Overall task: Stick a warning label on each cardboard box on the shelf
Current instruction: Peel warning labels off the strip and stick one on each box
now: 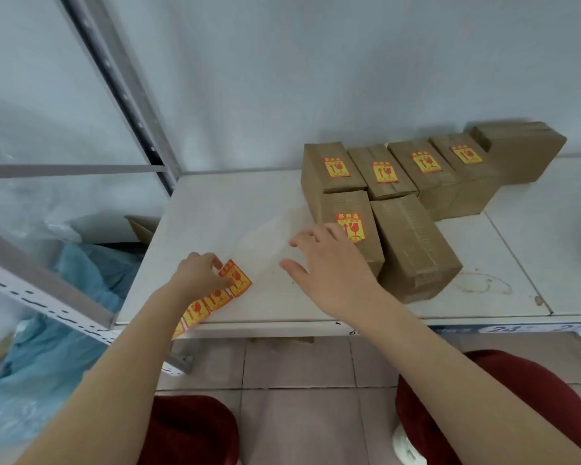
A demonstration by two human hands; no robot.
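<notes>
The person is standing over a white shelf (242, 209) carrying seven cardboard boxes. Five are sitting in a row along the wall, running from the centre toward 2 o'clock. The first four of that row (332, 169), (383, 172), (423, 166), (463, 156) are each wearing a yellow-and-red warning label on top; the fifth box (520, 146), at the far 2 o'clock end, is showing no label on the faces in view. Two more boxes are lying in front of the row: the front left box (353, 209) is carrying a label (350, 227) on its top, while the front right box (416, 243), touching it on the 3 o'clock side, is showing plain cardboard.

The left hand (200, 275) is resting at 7 o'clock near the shelf's front edge, its fingertips pinching the end of a label strip (215, 298). The strip is trailing back toward 7 o'clock over the shelf edge, with the leading label (237, 278) lying flat on the shelf.

The right hand (329, 270) is hovering with fingers spread and gripping nothing, just beside the front left box, its knuckles overlapping the lower edge of that box's label.

Dark red shoes (188, 431) are showing at 6 o'clock on a tiled floor (299, 380), and blue plastic sheeting (47, 364) is lying at 8 o'clock beside a grey shelf upright (125, 92).
</notes>
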